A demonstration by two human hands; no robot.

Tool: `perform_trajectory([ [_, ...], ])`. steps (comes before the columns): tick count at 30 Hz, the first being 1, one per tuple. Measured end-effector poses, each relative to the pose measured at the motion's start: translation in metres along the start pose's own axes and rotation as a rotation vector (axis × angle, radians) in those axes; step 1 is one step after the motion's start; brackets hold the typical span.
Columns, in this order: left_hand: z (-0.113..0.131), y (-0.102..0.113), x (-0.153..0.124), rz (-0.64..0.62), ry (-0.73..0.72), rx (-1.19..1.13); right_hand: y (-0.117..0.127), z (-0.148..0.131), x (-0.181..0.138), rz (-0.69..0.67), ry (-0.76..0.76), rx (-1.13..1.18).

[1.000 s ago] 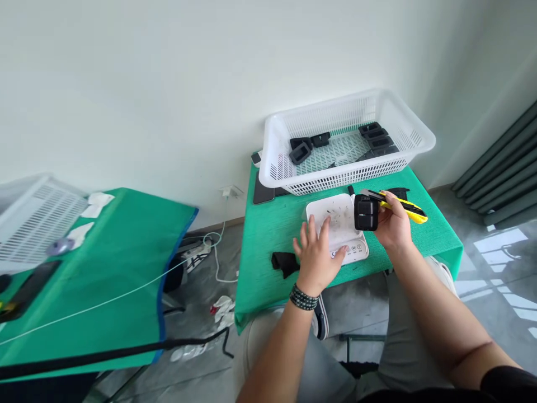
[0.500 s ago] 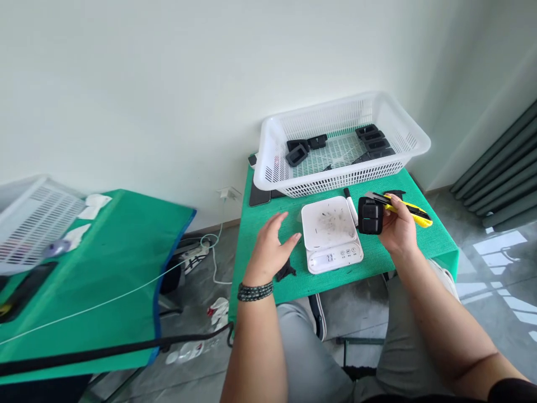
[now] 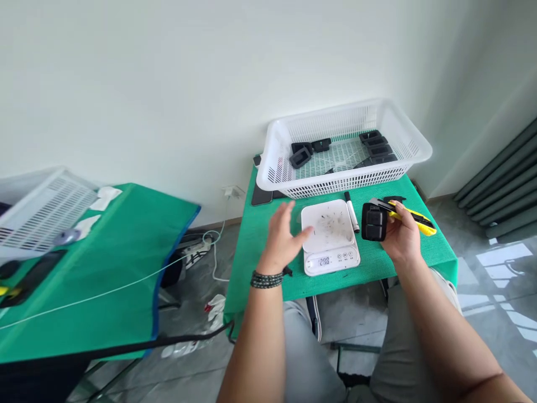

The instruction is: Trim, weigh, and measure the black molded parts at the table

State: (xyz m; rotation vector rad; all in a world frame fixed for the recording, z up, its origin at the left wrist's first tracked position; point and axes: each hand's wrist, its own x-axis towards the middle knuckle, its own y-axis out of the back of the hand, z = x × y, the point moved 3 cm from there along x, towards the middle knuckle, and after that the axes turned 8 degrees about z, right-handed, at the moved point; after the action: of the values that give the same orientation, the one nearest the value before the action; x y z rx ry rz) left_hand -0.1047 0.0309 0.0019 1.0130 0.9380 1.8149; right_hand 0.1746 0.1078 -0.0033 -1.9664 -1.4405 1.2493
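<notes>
My left hand [image 3: 284,238] is open with fingers apart, at the left edge of a white digital scale [image 3: 331,266]. Its thumb overlaps the scale's plate; I cannot tell whether it presses on it. Small dark shavings lie on the plate, and the display shows a blurred multi-digit number. Closed, my right hand [image 3: 403,235] grips a yellow utility knife [image 3: 424,224] with its blade pointing left. That same hand also holds a black moulded plastic part [image 3: 373,222] beside the scale's right side. A black-capped white marker [image 3: 352,212] lies between scale and part.
A white plastic basket [image 3: 335,187] holding several black parts [image 3: 380,151] stands at the back of the green-covered table [image 3: 251,252]. A dark phone [image 3: 260,196] lies left of it. Another green table [image 3: 126,240] with a basket [image 3: 62,207] is at left; a white cord [image 3: 126,294] crosses it.
My left hand has moved right, from beside the scale to over its plate edge. The display went from 7.7 to a larger number. My right hand still holds the knife and part.
</notes>
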Motion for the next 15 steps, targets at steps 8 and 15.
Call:
perform_trajectory([
  [8, 0.017, 0.003, 0.018, 0.106, 0.235, 0.235, 0.002, -0.004, 0.002, -0.012, -0.005, -0.012],
  [15, 0.033, -0.008, 0.035, -0.179, 0.152, 0.296, -0.001, -0.011, -0.002, 0.055, -0.034, 0.019],
])
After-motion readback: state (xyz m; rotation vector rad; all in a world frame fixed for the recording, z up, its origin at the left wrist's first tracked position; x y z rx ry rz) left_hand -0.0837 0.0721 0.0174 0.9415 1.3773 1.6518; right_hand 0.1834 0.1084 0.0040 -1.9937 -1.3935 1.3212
